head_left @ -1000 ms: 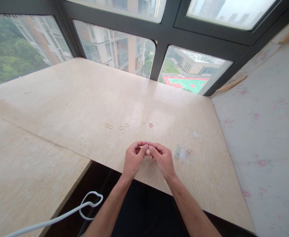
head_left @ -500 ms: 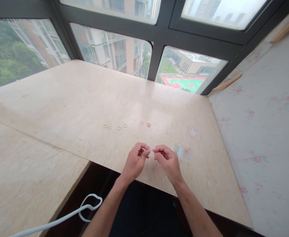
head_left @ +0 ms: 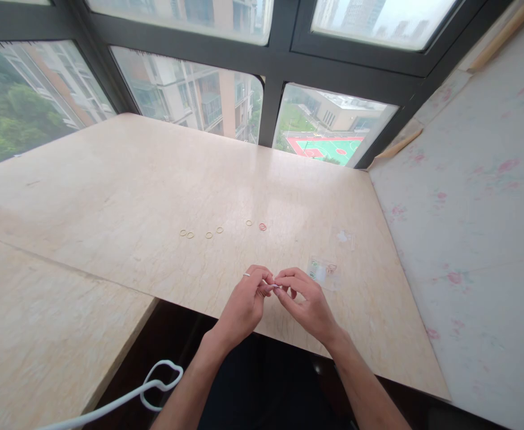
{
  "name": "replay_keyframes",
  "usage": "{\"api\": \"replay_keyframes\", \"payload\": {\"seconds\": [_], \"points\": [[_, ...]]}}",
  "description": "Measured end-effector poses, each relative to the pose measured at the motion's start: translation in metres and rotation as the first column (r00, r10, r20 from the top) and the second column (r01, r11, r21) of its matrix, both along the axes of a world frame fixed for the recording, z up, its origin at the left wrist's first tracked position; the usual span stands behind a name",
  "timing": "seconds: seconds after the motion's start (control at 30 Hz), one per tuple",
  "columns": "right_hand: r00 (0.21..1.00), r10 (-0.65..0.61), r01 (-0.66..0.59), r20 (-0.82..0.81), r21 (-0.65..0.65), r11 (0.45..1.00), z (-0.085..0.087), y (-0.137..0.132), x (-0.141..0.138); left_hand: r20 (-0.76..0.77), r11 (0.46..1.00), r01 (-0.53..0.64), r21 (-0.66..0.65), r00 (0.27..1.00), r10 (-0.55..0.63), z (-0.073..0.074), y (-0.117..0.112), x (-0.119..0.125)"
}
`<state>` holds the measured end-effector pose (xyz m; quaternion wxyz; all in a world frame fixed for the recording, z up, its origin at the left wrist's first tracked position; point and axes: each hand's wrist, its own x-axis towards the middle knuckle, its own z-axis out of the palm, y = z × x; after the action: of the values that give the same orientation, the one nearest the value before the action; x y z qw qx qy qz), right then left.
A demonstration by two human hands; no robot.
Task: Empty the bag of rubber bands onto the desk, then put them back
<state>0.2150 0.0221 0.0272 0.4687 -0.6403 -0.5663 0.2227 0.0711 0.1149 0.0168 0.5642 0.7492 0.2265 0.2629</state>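
My left hand (head_left: 249,301) and my right hand (head_left: 305,301) meet fingertip to fingertip above the near edge of the stone counter. Between them they pinch a small, thin, pale pinkish item (head_left: 275,286), mostly covered by the fingers; its kind cannot be made out. A ring sits on one finger of my left hand. Beyond the hands lie several thin yellow rings, one yellow ring (head_left: 249,223) being beside some overlapping red rings (head_left: 262,227). Close to my right hand is a clear plastic bag (head_left: 323,273) with green and red bands inside.
A small clear wrapper with a white piece (head_left: 344,236) lies farther right on the counter (head_left: 131,179). Floral wallpaper (head_left: 468,239) bounds the right side, windows the back. A white cable (head_left: 163,382) loops at the lower left, by the counter's inner corner.
My fingertips have come closer together and slightly lower, covering more of the thin item. The whole view has shifted a little; the rings and bag lie as before.
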Motion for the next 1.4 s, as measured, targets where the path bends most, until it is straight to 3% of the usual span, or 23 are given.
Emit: {"api": "replay_keyframes", "payload": {"seconds": [0.33, 0.7, 0.87, 1.1, 1.4], "points": [[0.997, -0.059, 0.057, 0.046, 0.042, 0.997, 0.0, -0.019, 0.008, -0.05, 1.0, -0.021, 0.016, 0.998, 0.022, -0.002, -0.015, 0.008], [0.985, -0.161, 0.163, -0.063, 0.021, 0.986, -0.004, -0.041, 0.02, -0.067, 0.997, -0.036, -0.071, 0.997, 0.032, -0.001, -0.034, 0.023], [0.983, -0.184, 0.184, -0.005, -0.039, 0.982, -0.009, -0.041, 0.022, -0.11, 0.987, -0.014, 0.159, 0.993, 0.032, -0.003, -0.029, 0.026], [0.975, -0.149, 0.175, 0.162, -0.16, 0.971, -0.022, -0.043, 0.018, -0.179, 0.898, 0.049, 0.438, 0.983, 0.034, -0.016, -0.024, 0.025], [0.932, -0.141, 0.244, 0.333, -0.29, 0.925, -0.019, -0.043, 0.017, -0.214, 0.83, 0.097, 0.549, 0.976, 0.028, -0.017, -0.023, 0.032]]}}
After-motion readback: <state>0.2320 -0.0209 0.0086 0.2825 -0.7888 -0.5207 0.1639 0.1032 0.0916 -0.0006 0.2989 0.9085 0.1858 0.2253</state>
